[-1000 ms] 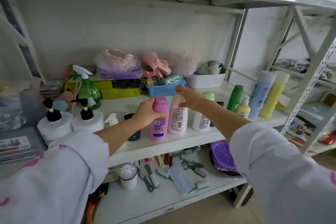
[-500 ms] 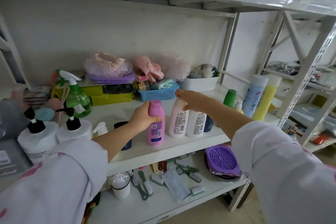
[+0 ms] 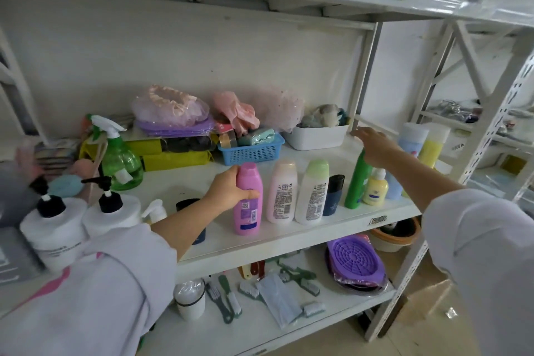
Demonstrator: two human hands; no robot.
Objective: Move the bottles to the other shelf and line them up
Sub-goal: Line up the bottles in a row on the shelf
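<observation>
Several bottles stand in a row near the front of the white middle shelf (image 3: 260,243). My left hand (image 3: 228,191) grips the magenta bottle (image 3: 248,211) at the row's left end, upright on the shelf. To its right stand a pale pink bottle (image 3: 281,193), a white bottle with a green cap (image 3: 312,193), a small dark blue bottle (image 3: 333,195), a tall green bottle (image 3: 357,185) and a small yellow bottle (image 3: 375,188). My right hand (image 3: 375,147) hovers at the green bottle's top with fingers stretched out, hiding its cap. Behind it stand a tall blue bottle (image 3: 411,139) and a tall yellow bottle (image 3: 433,144).
Two white pump bottles (image 3: 55,228) and a green spray bottle (image 3: 122,162) stand at the left. A blue basket (image 3: 251,150), a white bin (image 3: 316,136) and bagged items fill the back. A shelf post (image 3: 364,75) rises behind my right hand. Brushes and purple lids (image 3: 357,263) lie below.
My right hand left the pale pink bottle and moved right to the green bottle's top. The left hand kept hold of the magenta bottle. The white green-capped bottle now stands beside the pale pink one.
</observation>
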